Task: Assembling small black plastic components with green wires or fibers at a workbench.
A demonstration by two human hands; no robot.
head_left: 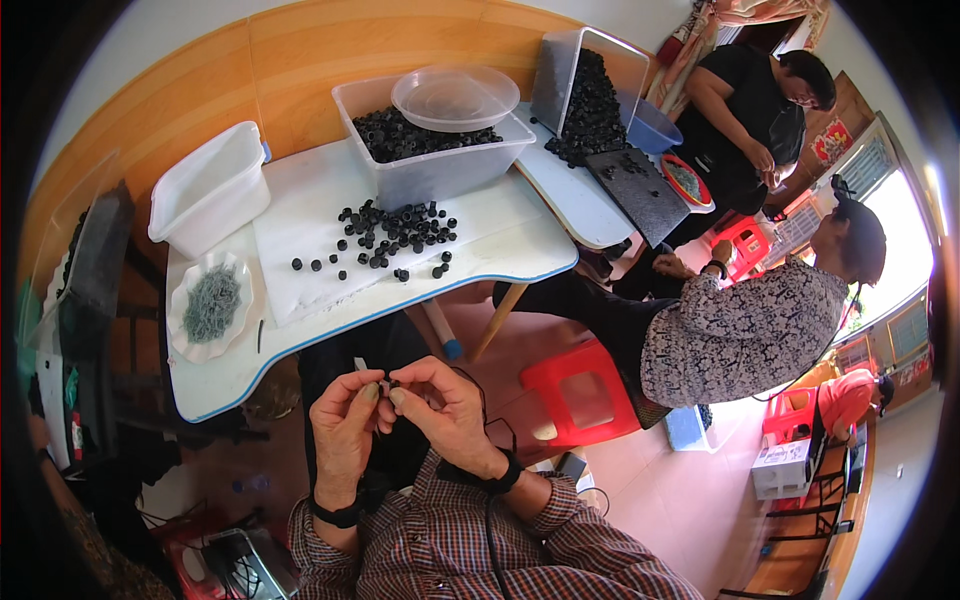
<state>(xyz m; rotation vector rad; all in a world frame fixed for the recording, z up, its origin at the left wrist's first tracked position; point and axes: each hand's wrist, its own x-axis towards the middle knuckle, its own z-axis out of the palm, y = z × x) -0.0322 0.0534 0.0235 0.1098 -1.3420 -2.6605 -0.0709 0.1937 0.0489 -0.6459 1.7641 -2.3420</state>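
My left hand point(345, 425) and my right hand point(440, 410) meet in front of my chest, just off the table's near edge. Both are closed in a fingertip pinch. Between the fingertips shows a small black part point(387, 385), mostly covered by the right thumb and fingers. A short pale strip point(361, 364) pokes up beside my left fingers; what that hand grips is otherwise hidden. On the white table point(500, 255) beyond lies a loose scatter of small black cylindrical caps point(400, 232). Left of them, a scalloped white plate point(240, 335) carries a heap of thin grey-green strands or rings point(211, 303).
A clear bin point(440, 180) full of black caps, with a round clear lid point(455, 98), stands behind. A white tub point(208, 190) is at the left. Another bin point(625, 65) spills caps at the right. Two people sit nearby, by a red stool point(580, 393).
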